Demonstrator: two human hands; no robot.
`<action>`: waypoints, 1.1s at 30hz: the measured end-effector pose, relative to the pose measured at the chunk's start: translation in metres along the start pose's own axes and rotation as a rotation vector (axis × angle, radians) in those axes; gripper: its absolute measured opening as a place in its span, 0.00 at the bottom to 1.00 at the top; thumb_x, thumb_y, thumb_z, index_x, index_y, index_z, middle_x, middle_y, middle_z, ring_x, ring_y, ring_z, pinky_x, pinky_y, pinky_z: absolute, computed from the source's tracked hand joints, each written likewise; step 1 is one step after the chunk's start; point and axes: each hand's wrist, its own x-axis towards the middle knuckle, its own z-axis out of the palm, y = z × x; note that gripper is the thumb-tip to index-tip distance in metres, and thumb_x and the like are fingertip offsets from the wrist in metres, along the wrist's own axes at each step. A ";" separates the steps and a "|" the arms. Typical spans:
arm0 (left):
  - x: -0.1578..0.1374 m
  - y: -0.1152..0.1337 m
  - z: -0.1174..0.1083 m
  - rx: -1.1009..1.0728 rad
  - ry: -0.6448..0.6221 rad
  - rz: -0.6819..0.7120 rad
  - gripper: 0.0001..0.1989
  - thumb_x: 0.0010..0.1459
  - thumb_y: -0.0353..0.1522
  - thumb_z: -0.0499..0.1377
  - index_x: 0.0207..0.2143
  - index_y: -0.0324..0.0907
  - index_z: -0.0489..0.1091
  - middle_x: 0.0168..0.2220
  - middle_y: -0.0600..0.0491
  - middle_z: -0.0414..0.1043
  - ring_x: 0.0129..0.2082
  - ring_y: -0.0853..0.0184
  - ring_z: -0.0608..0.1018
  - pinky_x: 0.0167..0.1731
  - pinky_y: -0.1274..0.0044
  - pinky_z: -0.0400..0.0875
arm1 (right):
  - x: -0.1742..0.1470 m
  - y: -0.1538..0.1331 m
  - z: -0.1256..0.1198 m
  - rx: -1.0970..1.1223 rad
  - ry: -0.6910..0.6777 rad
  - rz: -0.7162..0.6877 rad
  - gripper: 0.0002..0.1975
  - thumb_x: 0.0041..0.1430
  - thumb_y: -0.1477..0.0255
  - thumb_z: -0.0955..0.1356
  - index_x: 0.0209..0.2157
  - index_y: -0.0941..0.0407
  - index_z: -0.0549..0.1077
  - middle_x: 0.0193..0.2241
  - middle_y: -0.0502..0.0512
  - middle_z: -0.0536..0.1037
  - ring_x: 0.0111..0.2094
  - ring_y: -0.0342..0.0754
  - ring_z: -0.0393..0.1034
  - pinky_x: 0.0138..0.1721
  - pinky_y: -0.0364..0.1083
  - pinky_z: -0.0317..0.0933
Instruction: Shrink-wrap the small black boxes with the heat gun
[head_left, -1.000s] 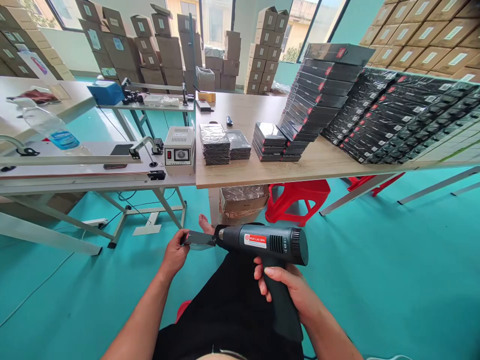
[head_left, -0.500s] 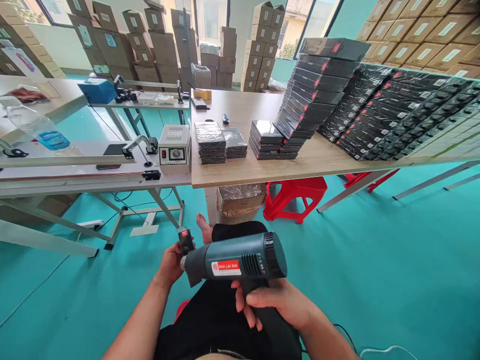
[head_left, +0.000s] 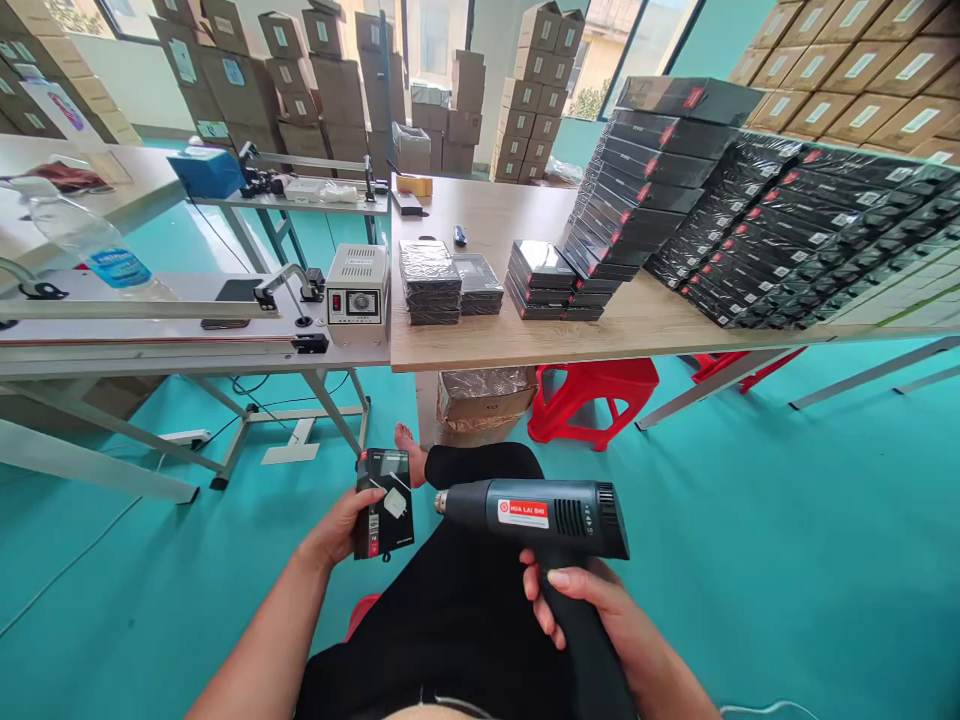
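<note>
The left hand (head_left: 339, 525) grips a flat black box (head_left: 391, 507) by its left side, thumb across the printed face. The box is held nearly upright in front of the wooden table (head_left: 480, 350), clear of its near edge. The right hand (head_left: 600, 600) is closed around the handle of a heat gun (head_left: 551, 515), held over the dark-clad lap (head_left: 427, 620). The gun's nozzle points at the box's right edge, near it but with a visible gap. Open green floor (head_left: 787, 560) lies to the right of the gun. The gun's label reads "HUA LAI SHI"; the box shows a white charger picture and red markings, its small print illegible. The gun has a ribbed rear cap and slotted vents. A glossy, film-wrapped stack (head_left: 430, 285) sits near the table's left corner.
</note>
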 end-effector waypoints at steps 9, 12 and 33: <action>-0.012 0.032 0.023 0.922 0.065 0.602 0.19 0.51 0.32 0.57 0.47 0.46 0.69 0.44 0.50 0.70 0.44 0.60 0.70 0.44 0.72 0.65 | 0.004 -0.014 -0.006 0.215 0.080 -0.031 0.16 0.48 0.66 0.69 0.39 0.60 0.75 0.29 0.57 0.74 0.23 0.44 0.67 0.20 0.41 0.59; -0.012 0.031 0.021 0.939 0.047 0.627 0.18 0.52 0.32 0.56 0.48 0.46 0.69 0.46 0.50 0.69 0.45 0.60 0.70 0.44 0.72 0.65 | 0.005 -0.017 -0.004 0.216 0.069 -0.036 0.16 0.49 0.67 0.68 0.39 0.60 0.75 0.30 0.57 0.74 0.23 0.44 0.66 0.20 0.41 0.59; -0.010 0.020 0.022 1.066 0.088 0.626 0.18 0.51 0.30 0.55 0.46 0.46 0.68 0.42 0.50 0.70 0.43 0.60 0.71 0.43 0.71 0.65 | 0.016 -0.023 0.012 -0.069 0.037 -0.028 0.14 0.51 0.68 0.68 0.40 0.59 0.72 0.31 0.56 0.76 0.25 0.45 0.69 0.23 0.43 0.61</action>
